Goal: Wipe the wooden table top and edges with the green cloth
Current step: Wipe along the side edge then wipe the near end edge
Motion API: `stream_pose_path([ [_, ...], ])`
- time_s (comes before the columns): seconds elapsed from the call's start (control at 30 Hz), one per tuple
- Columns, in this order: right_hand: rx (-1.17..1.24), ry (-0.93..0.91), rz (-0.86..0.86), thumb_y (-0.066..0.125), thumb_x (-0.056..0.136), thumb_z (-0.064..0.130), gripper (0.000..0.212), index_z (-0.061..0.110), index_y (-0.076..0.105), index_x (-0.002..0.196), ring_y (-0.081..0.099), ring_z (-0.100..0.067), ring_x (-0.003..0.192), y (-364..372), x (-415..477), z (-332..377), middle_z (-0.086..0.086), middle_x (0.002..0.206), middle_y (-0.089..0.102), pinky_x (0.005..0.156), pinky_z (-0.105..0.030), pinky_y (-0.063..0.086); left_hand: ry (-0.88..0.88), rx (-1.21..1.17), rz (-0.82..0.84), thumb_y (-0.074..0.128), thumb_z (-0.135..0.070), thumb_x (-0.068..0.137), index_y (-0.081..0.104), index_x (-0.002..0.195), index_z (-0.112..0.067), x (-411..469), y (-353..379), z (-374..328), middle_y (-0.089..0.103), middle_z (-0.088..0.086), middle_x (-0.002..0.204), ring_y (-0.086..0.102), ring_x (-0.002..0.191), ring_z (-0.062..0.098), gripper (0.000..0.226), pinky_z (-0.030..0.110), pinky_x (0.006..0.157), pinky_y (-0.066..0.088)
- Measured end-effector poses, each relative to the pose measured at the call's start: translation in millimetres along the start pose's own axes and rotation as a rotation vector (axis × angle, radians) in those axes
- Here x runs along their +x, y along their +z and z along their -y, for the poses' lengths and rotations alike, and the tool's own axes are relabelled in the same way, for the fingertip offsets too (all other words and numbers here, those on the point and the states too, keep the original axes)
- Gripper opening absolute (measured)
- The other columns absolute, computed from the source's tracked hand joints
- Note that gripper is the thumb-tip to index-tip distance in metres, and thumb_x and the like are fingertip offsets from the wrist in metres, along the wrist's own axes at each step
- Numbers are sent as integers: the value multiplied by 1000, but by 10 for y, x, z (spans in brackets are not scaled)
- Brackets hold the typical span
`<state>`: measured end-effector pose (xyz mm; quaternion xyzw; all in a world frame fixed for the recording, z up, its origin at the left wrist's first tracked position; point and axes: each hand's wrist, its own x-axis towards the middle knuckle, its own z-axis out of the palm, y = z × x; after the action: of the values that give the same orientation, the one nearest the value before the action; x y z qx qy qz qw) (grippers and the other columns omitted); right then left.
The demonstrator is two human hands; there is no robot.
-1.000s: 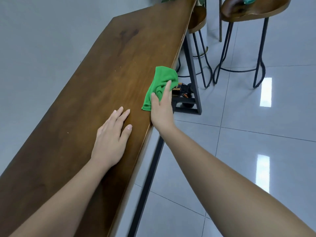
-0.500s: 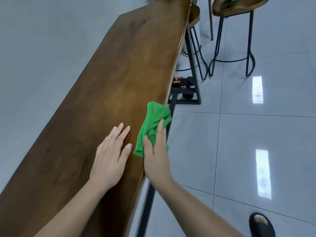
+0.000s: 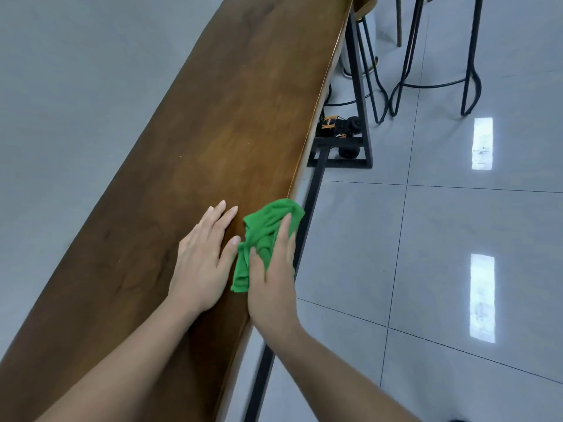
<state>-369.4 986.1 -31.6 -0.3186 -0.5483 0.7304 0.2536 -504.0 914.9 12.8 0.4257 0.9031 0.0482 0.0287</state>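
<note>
Green cloth (image 3: 268, 239) is lying bunched over the wooden table's (image 3: 231, 123) near edge as the right hand (image 3: 271, 278) is pressing it, fingers apparently together; the left hand (image 3: 204, 257) is resting flat, fingers slightly spread. Overhanging folds could slide floorward.

Right hand (image 3: 271, 281) covers the lower half of the green cloth (image 3: 268, 226); its outer fingers are hidden over the table (image 3: 231, 123) edge. Stools (image 3: 435, 56) beyond the table are cut off at the seats. Small orange vehicle (image 3: 330, 124) under the table is partly hidden.
</note>
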Motion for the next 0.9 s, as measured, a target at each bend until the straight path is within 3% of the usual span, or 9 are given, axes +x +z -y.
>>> stream_pose_path([
  [0.1,-59,-39,3,47,118,29,82,42,-12,174,5,-4,164,-240,763,189,6,185,-12,105,7,13,-7,0,-2,23,-63,113,28,172,-43,-11,-15,-33,18,-21,182,11,169,4,63,51,133,21],
  [0.2,-100,-54,-21,47,118,25,82,33,-11,176,14,-14,167,-418,1468,384,-3,186,-5,128,-24,17,-17,-6,-2,22,-62,113,29,172,-43,-22,-26,-65,20,-19,182,12,169,6,63,51,133,21],
  [0.27,-88,-29,-28,47,117,25,82,30,-10,176,19,-17,166,-484,1703,453,-4,185,-1,128,-31,19,-27,0,3,21,-63,113,28,172,-43,-21,-31,-73,20,-20,182,12,169,5,63,50,133,19],
  [0.37,-78,-57,-24,45,118,27,79,30,-7,177,12,-13,167,-485,1586,424,-2,186,0,129,-27,18,-34,11,6,21,-64,113,27,172,-44,-20,-24,-67,19,-21,182,12,169,4,62,48,132,17],
  [0.47,-34,-49,6,44,119,32,76,37,-7,176,-11,16,155,-347,964,276,2,184,-10,106,9,5,-30,8,2,23,-62,114,28,172,-44,-22,-11,-53,19,-21,182,10,168,3,61,47,131,18],
  [0.57,-18,5,49,41,116,52,76,57,-13,169,-23,37,138,-93,55,12,17,182,-15,108,8,-1,-20,10,-8,25,-60,115,29,172,-43,-20,-7,-41,19,-22,181,8,168,0,60,43,130,18],
  [0.7,-28,172,147,28,99,73,76,84,-38,136,-13,17,159,139,-794,-147,31,176,-25,131,-26,17,-30,3,-5,25,-58,115,29,172,-43,-17,-9,-54,19,-23,181,9,168,0,59,45,130,18],
  [0.8,2,132,137,35,108,64,79,85,-35,138,-5,8,164,117,-666,-81,31,177,-22,125,-14,15,-36,6,-3,26,-57,115,28,172,-44,-13,-10,-53,18,-24,181,8,168,0,59,43,130,17],
  [0.9,24,31,66,48,117,40,84,60,-18,166,0,13,162,-28,-135,-14,23,182,-10,115,2,9,-37,13,-4,25,-59,115,27,172,-45,-13,-9,-48,17,-25,181,7,168,-1,58,39,128,15],
])
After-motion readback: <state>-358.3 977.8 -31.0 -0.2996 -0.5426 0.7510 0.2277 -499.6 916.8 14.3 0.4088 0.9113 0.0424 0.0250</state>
